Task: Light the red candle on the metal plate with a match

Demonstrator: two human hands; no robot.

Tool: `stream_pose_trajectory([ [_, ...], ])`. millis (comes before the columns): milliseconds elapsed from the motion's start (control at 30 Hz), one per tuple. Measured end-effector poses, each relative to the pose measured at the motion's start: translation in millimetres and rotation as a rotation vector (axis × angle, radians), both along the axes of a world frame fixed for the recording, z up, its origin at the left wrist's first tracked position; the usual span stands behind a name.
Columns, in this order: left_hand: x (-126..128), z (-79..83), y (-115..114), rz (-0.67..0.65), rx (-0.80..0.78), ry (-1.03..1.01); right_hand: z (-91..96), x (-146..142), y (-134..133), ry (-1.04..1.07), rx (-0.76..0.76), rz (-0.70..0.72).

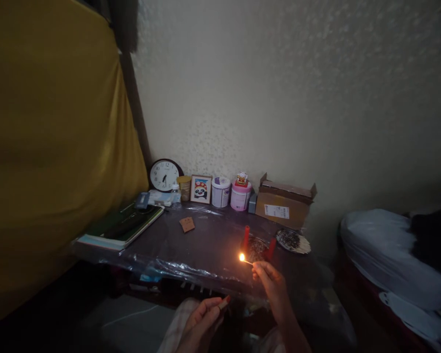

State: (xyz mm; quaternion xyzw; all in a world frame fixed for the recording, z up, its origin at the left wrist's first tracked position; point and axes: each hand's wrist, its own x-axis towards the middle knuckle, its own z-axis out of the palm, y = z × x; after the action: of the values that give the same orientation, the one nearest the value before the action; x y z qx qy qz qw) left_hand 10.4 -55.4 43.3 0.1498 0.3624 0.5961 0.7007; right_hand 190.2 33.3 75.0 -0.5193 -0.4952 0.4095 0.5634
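A person's right hand (270, 278), its grip narrowed to a fingertip pinch, holds a burning match (247, 262) above the desk (209, 245). At 7 o'clock from the flame (241, 257), the left hand (202, 318) grips a small object (223, 303), too dim to identify. An upright red candle (246, 237) stands near 12 o'clock, a tilted red stick (271, 248) between 2 and 3. The match is lit; neither red piece shows a flame.

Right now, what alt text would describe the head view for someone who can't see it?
A person's right hand holds a burning match near two red candles on a dark table. The left hand holds a small object in front of the table. Along the wall stand a clock, a framed panda picture, two tubs and a cardboard box.
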Motion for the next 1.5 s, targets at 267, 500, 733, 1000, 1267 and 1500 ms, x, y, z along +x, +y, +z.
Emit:
stream_pose_trajectory([
  [267,-4,-8.5,6,-0.052,0.095,0.047,6.3,2,12,-0.036,0.022,-0.004],
  [500,-7,-16.4,12,-0.065,0.068,0.038,14.6,7,29,0.029,0.016,-0.076],
  [733,-11,-9.7,11,-0.067,0.077,0.063,22.2,14,52,0.008,0.037,-0.133],
  [1000,-12,-31.2,20,-0.079,0.067,0.033,43.3,18,62,-0.090,0.067,-0.158],
  [1267,-13,-38.7,25,-0.098,0.072,0.010,46.0,22,78,-0.152,0.120,-0.204],
  [1500,-15,-47.7,27,-0.096,0.088,0.033,36.8,23,92,-0.158,0.162,-0.204],
])
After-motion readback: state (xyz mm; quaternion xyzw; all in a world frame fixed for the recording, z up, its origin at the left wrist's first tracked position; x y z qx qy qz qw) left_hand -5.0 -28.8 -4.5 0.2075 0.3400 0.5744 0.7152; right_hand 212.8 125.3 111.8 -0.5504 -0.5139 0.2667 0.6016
